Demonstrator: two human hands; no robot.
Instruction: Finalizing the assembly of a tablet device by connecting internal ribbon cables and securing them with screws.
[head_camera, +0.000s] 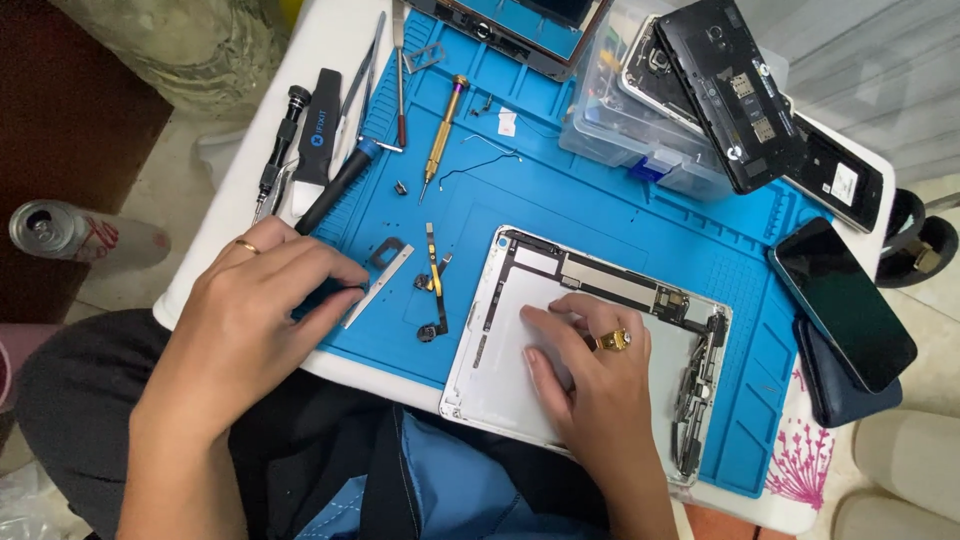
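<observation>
An opened tablet back shell (490, 375), silver with circuit boards along its top and right edges, lies on a blue repair mat (600, 200). My right hand (585, 375), with a gold ring, rests flat inside the shell, fingertips near the top board. My left hand (250, 320), also ringed, sits at the mat's left edge with its fingertips touching the end of a thin silver strip (378, 287). Whether it pinches the strip is unclear. A small flex cable with parts (434, 285) lies between both hands.
Screwdrivers (441, 128), tweezers (362, 75) and a black pry tool (318, 130) lie at the mat's top left. A clear plastic parts box (640, 135) carries dismantled phone backs (730, 90). A dark phone (842, 300) lies at right. A drink can (45, 230) stands on the floor at left.
</observation>
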